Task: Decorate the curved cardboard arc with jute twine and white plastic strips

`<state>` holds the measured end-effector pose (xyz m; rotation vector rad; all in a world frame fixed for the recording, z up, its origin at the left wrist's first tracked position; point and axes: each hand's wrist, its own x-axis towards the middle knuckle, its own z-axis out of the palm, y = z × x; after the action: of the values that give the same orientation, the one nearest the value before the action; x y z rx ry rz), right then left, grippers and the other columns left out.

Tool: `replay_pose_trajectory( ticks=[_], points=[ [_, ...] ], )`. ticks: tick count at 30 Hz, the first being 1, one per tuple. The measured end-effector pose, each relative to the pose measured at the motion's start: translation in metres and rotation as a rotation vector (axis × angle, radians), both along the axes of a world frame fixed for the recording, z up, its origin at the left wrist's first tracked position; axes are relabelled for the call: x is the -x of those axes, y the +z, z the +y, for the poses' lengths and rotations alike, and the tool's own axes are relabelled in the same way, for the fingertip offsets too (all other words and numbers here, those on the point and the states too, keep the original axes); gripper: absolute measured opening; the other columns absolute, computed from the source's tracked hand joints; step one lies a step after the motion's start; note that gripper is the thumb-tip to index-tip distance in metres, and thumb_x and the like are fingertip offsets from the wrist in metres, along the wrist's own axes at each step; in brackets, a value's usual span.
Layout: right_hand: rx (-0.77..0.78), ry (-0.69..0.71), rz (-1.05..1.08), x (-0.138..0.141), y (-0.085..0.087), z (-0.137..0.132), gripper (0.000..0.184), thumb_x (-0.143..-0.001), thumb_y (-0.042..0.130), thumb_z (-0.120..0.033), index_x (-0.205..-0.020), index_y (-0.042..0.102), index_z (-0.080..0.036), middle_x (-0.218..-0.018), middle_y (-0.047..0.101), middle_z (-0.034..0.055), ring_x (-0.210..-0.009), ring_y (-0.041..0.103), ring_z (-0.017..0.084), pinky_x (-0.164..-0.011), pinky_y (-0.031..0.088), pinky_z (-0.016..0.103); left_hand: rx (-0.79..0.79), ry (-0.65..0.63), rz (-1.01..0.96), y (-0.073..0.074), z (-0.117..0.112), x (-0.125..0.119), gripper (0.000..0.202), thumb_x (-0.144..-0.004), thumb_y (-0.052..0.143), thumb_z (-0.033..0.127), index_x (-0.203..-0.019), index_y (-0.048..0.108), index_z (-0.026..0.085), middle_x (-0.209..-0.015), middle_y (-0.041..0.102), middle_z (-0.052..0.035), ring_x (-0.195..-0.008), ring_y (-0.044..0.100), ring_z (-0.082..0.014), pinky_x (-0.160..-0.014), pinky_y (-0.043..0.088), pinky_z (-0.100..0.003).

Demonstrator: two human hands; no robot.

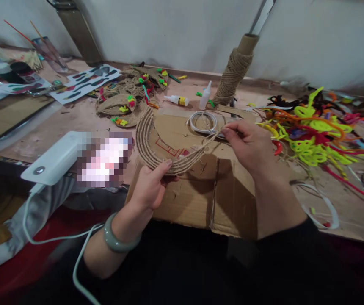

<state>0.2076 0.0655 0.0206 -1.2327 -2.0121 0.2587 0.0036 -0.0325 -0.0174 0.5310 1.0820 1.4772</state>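
My left hand [152,184] pinches the lower edge of a curved, crescent-shaped piece wrapped in rows of jute twine [147,140]. My right hand [248,144] is closed on the loose end of the twine [209,140] at the crescent's right tip, pulling it taut. Both hands work over a flattened cardboard sheet [201,195] on the table. A green bangle [118,239] sits on my left wrist.
A big spool of jute twine [233,74] stands at the back. Two small glue bottles [177,100] lie near it, beside a coil of white wire [202,123]. Bright pipe cleaners [315,131] are piled at the right. Finished twine pieces [125,103] lie behind. A white power bank [53,159] with cable rests at the left.
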Motion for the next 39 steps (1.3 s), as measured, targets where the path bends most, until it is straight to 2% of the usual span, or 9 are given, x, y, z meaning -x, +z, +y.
replay_pose_trajectory(
  ticks=[6,10,13,15,18,25,35,37,39],
  points=[
    [-0.138,-0.006,-0.2,-0.001,-0.001,-0.004,0.02,-0.086,0.054,-0.023,-0.101,0.067,-0.02,-0.113,0.067,0.0108,-0.108,0.06,0.027,-0.092,0.047,0.047,0.042,-0.037,0.021,0.004,-0.002,0.0,0.025,-0.065,0.073,0.027,-0.088,0.07,0.017,-0.088,0.073,-0.005,-0.069,0.066,-0.0154,-0.048,0.05,-0.021],
    [-0.259,0.107,-0.114,0.008,0.01,-0.02,0.02,-0.089,0.05,-0.024,-0.099,0.068,-0.023,-0.106,0.069,0.0082,-0.108,0.061,0.025,-0.096,0.046,0.048,0.047,-0.04,0.059,0.004,-0.001,-0.002,0.035,-0.067,0.072,0.027,-0.1,0.069,0.018,-0.096,0.073,-0.0076,-0.077,0.068,-0.0213,-0.049,0.053,-0.026],
    [-0.286,0.328,-0.15,0.02,0.013,-0.032,0.015,-0.087,0.056,-0.025,-0.094,0.07,-0.023,-0.099,0.07,0.0062,-0.113,0.057,0.025,-0.098,0.045,0.047,-0.095,-0.028,0.084,0.002,-0.001,-0.004,0.033,-0.069,0.071,0.024,-0.102,0.07,0.019,-0.106,0.072,-0.0068,-0.096,0.067,-0.0241,-0.078,0.058,-0.036],
    [-0.284,0.431,-0.19,0.027,0.011,-0.038,0.013,-0.086,0.058,-0.023,-0.092,0.07,-0.023,-0.096,0.07,0.0056,-0.116,0.054,0.024,-0.099,0.045,0.044,-0.178,-0.037,0.095,-0.001,-0.001,-0.004,0.029,-0.072,0.07,0.022,-0.101,0.071,0.02,-0.11,0.071,-0.0055,-0.107,0.064,-0.0234,-0.098,0.05,-0.039],
    [-0.307,0.488,-0.216,0.033,0.005,-0.042,0.013,-0.086,0.058,-0.02,-0.09,0.071,-0.021,-0.091,0.069,0.0049,-0.114,0.053,0.023,-0.099,0.045,0.042,-0.2,-0.058,0.105,-0.003,-0.002,-0.004,0.026,-0.075,0.069,0.022,-0.101,0.071,0.02,-0.111,0.071,-0.0048,-0.11,0.062,-0.0228,-0.106,0.043,-0.041],
    [-0.274,0.541,-0.31,0.035,0.004,-0.042,0.02,-0.087,0.054,-0.018,-0.091,0.072,-0.026,-0.097,0.067,0.0037,-0.123,0.046,0.025,-0.103,0.039,0.047,-0.183,-0.066,0.094,-0.003,-0.002,-0.003,0.029,-0.074,0.069,0.022,-0.103,0.07,0.02,-0.112,0.071,-0.0052,-0.114,0.06,-0.0231,-0.106,0.042,-0.041],
    [-0.284,0.528,-0.346,0.033,0.009,-0.042,0.019,-0.088,0.052,-0.023,-0.087,0.071,-0.024,-0.102,0.065,0.0055,-0.128,0.042,0.027,-0.108,0.035,0.05,-0.138,-0.056,0.051,-0.002,-0.001,-0.003,0.033,-0.07,0.07,0.021,-0.103,0.069,0.017,-0.11,0.071,-0.0066,-0.113,0.061,-0.0255,-0.104,0.043,-0.043],
    [-0.295,0.532,-0.307,0.031,0.006,-0.038,0.017,-0.087,0.054,-0.023,-0.085,0.071,-0.024,-0.105,0.064,0.0054,-0.129,0.042,0.027,-0.108,0.037,0.049,-0.123,-0.053,0.056,0.0,-0.001,-0.003,0.033,-0.069,0.07,0.021,-0.102,0.069,0.016,-0.108,0.071,-0.0069,-0.11,0.062,-0.0253,-0.098,0.049,-0.04],
    [-0.295,0.534,-0.238,0.027,0.004,-0.033,0.015,-0.086,0.055,-0.022,-0.086,0.07,-0.023,-0.106,0.064,0.0061,-0.128,0.044,0.026,-0.105,0.04,0.047,-0.073,-0.054,0.073,0.002,-0.001,-0.002,0.03,-0.069,0.069,0.023,-0.099,0.07,0.016,-0.102,0.073,-0.0073,-0.099,0.066,-0.0247,-0.079,0.057,-0.035]
  ],
)
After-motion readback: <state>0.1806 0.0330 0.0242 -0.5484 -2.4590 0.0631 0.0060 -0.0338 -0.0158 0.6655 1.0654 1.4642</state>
